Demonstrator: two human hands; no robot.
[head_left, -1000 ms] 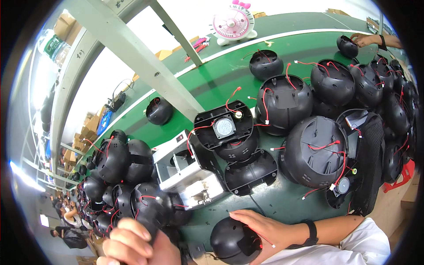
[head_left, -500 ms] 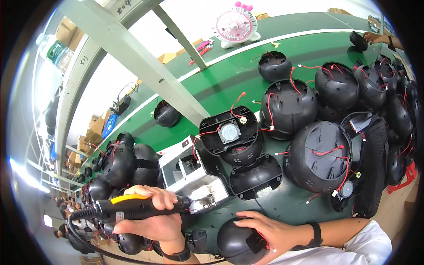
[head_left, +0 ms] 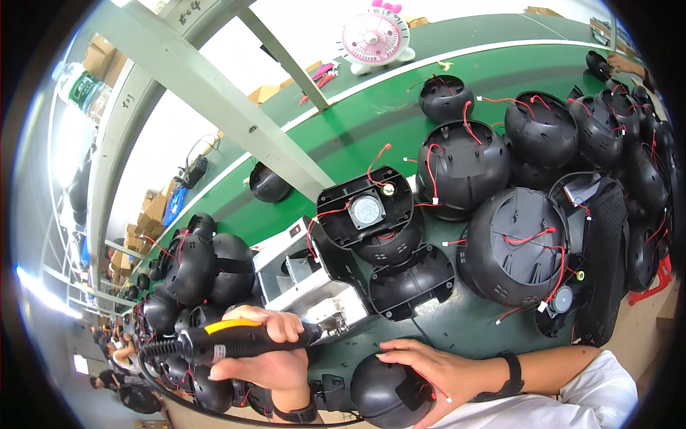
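Observation:
My left hand (head_left: 268, 368) is wrapped round a black electric screwdriver (head_left: 204, 346) with a yellow strip and a coiled cable. Its tip lies at the front of a silver screw feeder (head_left: 351, 304), where a small metal mechanism shows; I cannot make out whether a screw is on the bit. My right hand (head_left: 454, 375) grips a round black plastic shell (head_left: 375, 390) near the bench edge, fingers over its top and side. A red wire with a white plug comes out by my fingers. The shell's underside is hidden.
A black panel with a round speaker (head_left: 366, 210) rests on a shell behind the feeder. More black shells (head_left: 514, 250) with red wires crowd the right and left. A metal frame post (head_left: 250, 129) slants across the green belt (head_left: 343, 136). Another person's hand (head_left: 627, 66) is far right.
My left hand has moved slightly right, bringing the screwdriver tip closer to the feeder's front. My right hand stays on the shell. The other person's hand has shifted right with a black part.

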